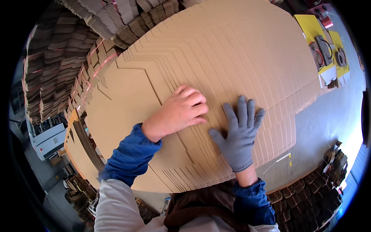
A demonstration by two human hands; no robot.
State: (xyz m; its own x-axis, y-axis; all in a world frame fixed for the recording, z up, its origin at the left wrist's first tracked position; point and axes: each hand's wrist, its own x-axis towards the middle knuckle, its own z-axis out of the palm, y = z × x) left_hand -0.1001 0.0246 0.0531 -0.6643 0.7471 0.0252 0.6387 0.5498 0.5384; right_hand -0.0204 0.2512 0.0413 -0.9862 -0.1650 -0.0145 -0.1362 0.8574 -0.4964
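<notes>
Cardboard sheets lie fanned in overlapping steps before the person, beneath both hands, with tied bundles beyond them at upper left. The bare left hand rests on the stepped edges, fingers half curled; whether it pinches an edge cannot be told. The gloved right hand lies palm down, fingers spread, gripping nothing. Likely faults: closely spaced edges may let the curled fingers catch two sheets as one; an uneven push from the spread palm may skew the spacing; a raw edge may nick bare skin.
</notes>
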